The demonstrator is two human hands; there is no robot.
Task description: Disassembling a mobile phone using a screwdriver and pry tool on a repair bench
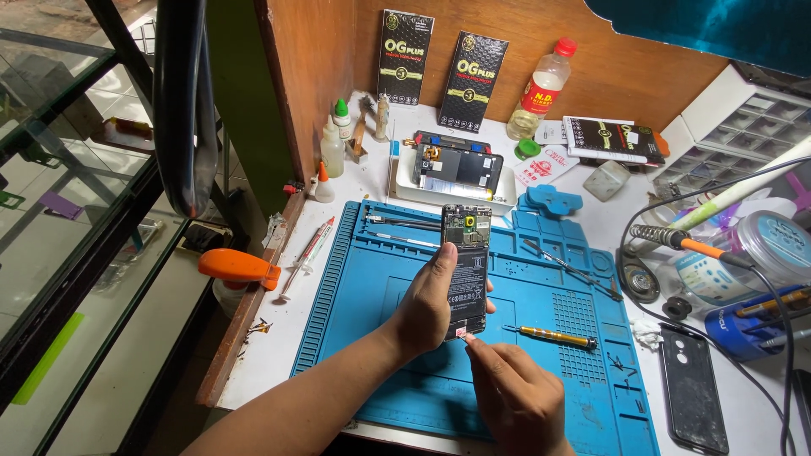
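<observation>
Opened phone [467, 268], back cover off, circuit board and battery exposed, held upright above the blue work mat [363, 338]. Left hand [427, 304] wraps its left edge, thumb across the battery. Right hand [515, 393] below it, fingertips pinched together at the phone's bottom edge; whatever they pinch is too small to tell. Yellow-handled screwdriver [553, 337] lies on the mat just right of the phone. Black back cover [693, 388] rests off the mat, further right. Second opened phone [456, 171] sits behind the mat.
</observation>
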